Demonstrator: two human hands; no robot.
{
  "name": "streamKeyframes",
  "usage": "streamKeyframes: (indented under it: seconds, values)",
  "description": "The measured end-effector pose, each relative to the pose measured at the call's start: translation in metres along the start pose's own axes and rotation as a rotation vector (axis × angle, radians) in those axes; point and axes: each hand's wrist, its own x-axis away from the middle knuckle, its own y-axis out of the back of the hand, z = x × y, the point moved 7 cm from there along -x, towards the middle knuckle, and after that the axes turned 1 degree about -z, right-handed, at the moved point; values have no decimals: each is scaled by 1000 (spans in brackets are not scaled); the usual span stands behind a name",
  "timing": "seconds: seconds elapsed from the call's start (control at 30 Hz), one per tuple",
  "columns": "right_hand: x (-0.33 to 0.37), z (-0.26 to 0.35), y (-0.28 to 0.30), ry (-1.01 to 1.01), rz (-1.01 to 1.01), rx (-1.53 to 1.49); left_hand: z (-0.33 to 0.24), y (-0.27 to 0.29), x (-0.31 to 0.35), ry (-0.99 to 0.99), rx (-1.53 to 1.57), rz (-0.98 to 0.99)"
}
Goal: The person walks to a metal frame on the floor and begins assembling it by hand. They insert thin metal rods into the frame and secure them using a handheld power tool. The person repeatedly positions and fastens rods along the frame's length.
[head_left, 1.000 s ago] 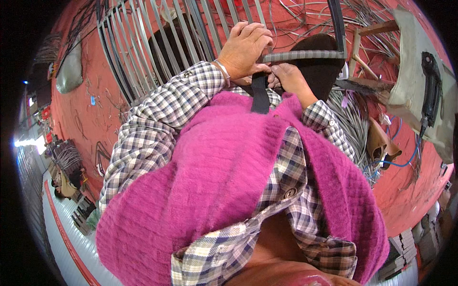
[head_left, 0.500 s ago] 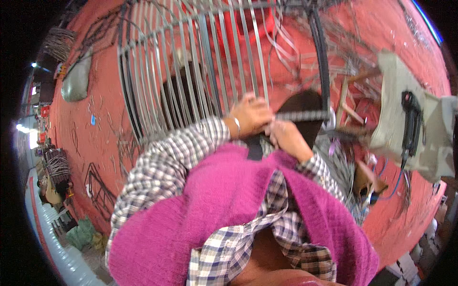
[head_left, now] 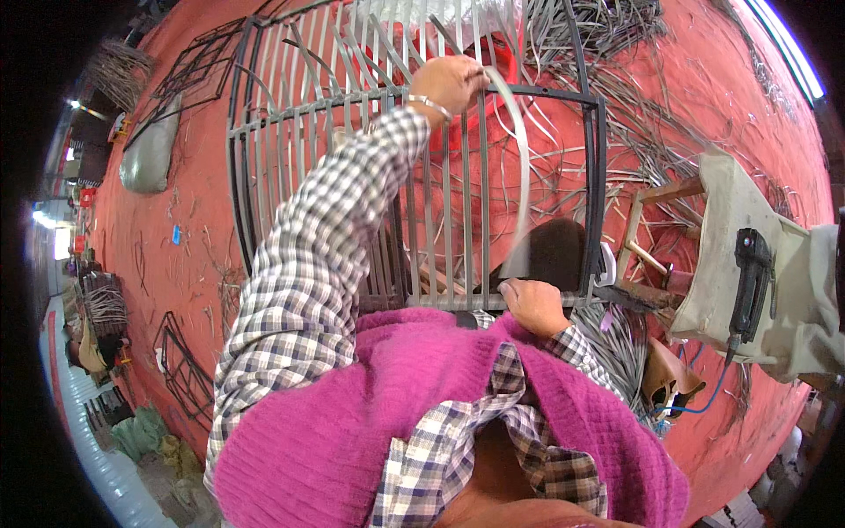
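I'm in a workshop: grey strips (head_left: pixel 607 35) littering the red floor (head_left: pixel 207 202) upper right, a strip-strung black frame (head_left: pixel 596 176) top centre, a black corded tool (head_left: pixel 751 286) right.

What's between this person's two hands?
In the head view, a pale, curving strip reaches from the left hand down toward the right hand, its lower part blurred. Upright grey strips of the dark frame lie between them, with red floor beyond.

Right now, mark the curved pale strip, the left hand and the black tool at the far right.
Curved pale strip (head_left: pixel 524 163): head view, midway along its arc.
Left hand (head_left: pixel 449 82): head view, back of the hand.
Black tool (head_left: pixel 750 282): head view, middle of its body.
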Motion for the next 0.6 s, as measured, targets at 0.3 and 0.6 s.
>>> streamKeyframes:
  seconds: [0.3,0.6]
  values:
    - [-12,-1,1,-45,-40,-11,42,-37,-23,262,167,381]
    - [-9,-9,-8,-124,35,-18,49,-47,-23,307,151,510]
